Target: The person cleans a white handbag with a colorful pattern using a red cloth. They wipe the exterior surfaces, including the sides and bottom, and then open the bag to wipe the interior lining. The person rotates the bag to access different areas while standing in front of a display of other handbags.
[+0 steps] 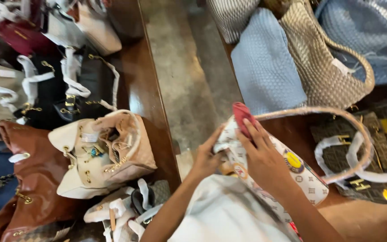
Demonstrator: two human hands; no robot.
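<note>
A white patterned handbag with a long plastic-wrapped handle lies tilted in front of me on a wooden table. My left hand grips the bag's near end at its opening. My right hand presses a red cloth against the same end of the bag. A white cloth or dust bag lies under my forearms.
A wooden table on the left carries a cream bucket bag, a brown leather bag and several black and white bags. Woven blue and beige bags sit at the back right; dark patterned bags lie at right. A grey floor aisle runs between.
</note>
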